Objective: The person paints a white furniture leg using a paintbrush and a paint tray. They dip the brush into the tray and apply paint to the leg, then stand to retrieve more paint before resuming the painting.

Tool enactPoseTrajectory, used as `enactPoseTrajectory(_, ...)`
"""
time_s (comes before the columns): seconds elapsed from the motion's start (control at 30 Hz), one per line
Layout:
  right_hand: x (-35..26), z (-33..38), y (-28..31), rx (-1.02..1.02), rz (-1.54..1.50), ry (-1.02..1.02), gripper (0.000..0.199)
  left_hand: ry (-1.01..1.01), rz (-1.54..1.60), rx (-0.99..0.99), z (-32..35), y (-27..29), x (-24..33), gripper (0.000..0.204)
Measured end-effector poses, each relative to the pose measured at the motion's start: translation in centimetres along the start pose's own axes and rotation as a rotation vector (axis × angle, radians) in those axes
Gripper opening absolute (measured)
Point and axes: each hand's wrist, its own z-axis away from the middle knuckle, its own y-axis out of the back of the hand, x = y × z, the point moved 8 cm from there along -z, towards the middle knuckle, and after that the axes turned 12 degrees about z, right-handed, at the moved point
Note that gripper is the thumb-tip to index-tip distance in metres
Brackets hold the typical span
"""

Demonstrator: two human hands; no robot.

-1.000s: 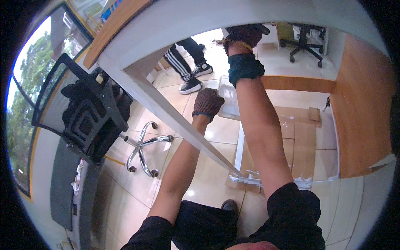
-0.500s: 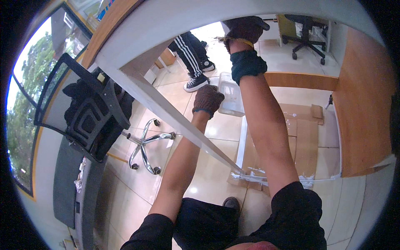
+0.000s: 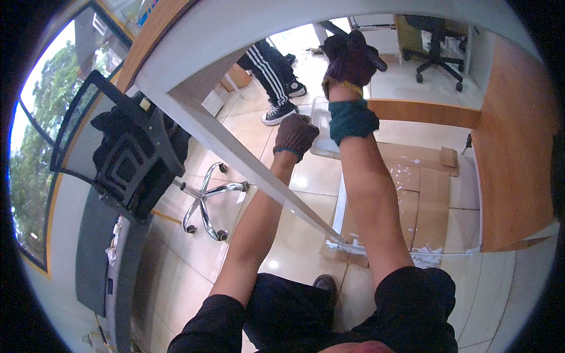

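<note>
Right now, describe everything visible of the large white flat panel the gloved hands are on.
The large white flat panel looks like a smooth painted board with a thick pale edge running diagonally down to a corner near the floor. It is tilted, standing over the tiled floor. The left hand, in a brown knit glove, rests against its lower edge; the right hand, in a darker glove, grips a dark bar at its upper part. A black office chair sits beside it.
</note>
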Motion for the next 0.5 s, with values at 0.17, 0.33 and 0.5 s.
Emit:
enactPoseTrajectory(0.17, -0.1, -1.2, -0.7, 0.015, 0.244, 0.12, 0.014, -0.04, -0.052, 0.013, -0.7, 0.4, 0.9, 0.028)
enactPoseTrajectory(0.33, 1.6, 5.3, 0.7, 0.097, -0.419, -0.359, 0.015, -0.001, -0.037, 0.041, -0.2, 0.1, -1.4, 0.031)
enactPoseTrajectory(0.5, -3.0, 0.4, 0.6, 0.028, 0.107, 0.095, 0.016, -0.048, -0.004, 0.042, -0.5, 0.4, 0.5, 0.031)
